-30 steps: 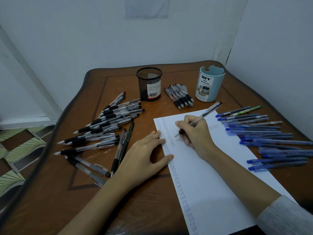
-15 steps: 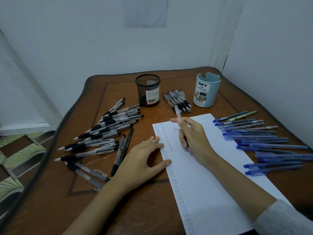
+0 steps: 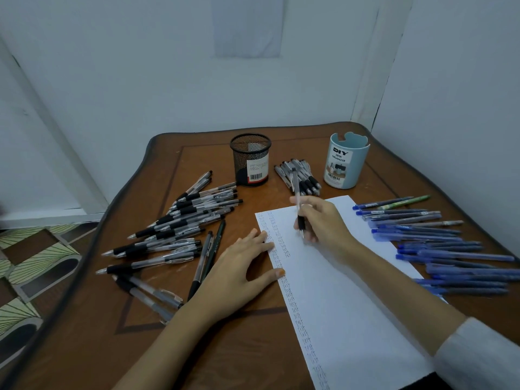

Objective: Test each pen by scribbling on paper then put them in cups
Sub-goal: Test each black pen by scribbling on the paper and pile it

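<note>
**While Ink Is Judged, the Sorting Waits**

Well to the left of my grip, a heap of black pens (image 3: 183,220) sprawls on the table (image 3: 140,347). My left hand (image 3: 239,271) lies flat with its fingers straight, pressing the left edge of the paper (image 3: 337,277), where columns of small scribbles run. My right hand (image 3: 323,223) pinches a clear, black-gripped pen (image 3: 297,201) above the sheet, tip aimed back toward my wrist; whether it touches I cannot tell. Beyond the grip and leftward stands the black mesh cup (image 3: 250,160). Straight beyond lies a small bundle of pens (image 3: 284,170), and beyond and rightward is the blue cup (image 3: 346,164). Blue pens (image 3: 436,243) lie to the right. I judge the scribble finished and the drop pending: lift, reach forward, clear the bundle, release over a rim.
</note>
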